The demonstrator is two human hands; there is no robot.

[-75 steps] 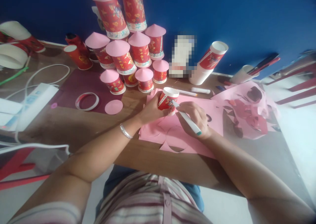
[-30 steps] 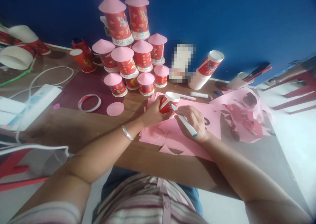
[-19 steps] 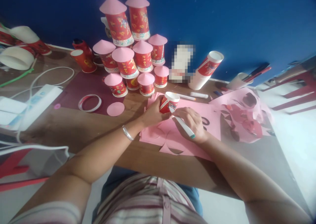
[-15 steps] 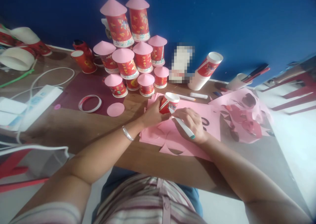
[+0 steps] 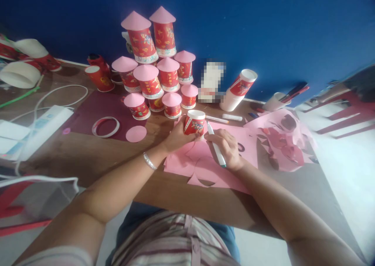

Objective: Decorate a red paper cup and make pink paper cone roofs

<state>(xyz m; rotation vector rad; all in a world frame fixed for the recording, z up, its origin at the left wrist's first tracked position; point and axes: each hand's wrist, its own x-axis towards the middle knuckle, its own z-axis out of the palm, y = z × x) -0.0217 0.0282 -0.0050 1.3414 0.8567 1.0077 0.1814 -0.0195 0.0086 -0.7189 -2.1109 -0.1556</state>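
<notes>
My left hand (image 5: 177, 136) is wrapped round a red paper cup (image 5: 194, 125) with a white rim and coloured print, its mouth facing up. In my right hand (image 5: 226, 148) is a white marker pen (image 5: 216, 145) with a green end, gripped like a pencil. The pen's tip points up, just right of the cup and seemingly apart from it. Beneath both hands lie pink paper sheets (image 5: 246, 160), some with curved cuts. Behind the cup stand several red cups with pink paper cone tops (image 5: 145, 73), stacked in tiers.
At the right lie pink paper scraps (image 5: 290, 149) below a pen holder (image 5: 275, 102). Stacked cups (image 5: 240, 87) lean near the blue wall. A tape-like ring (image 5: 106, 127) and a pink paper disc (image 5: 136, 134) lie left of centre. A white power strip (image 5: 38, 129) with cables sits far left.
The cup has turned more upright, showing more of its printed side. My right hand and the pen have drawn slightly away from it. The whole view has shifted a little.
</notes>
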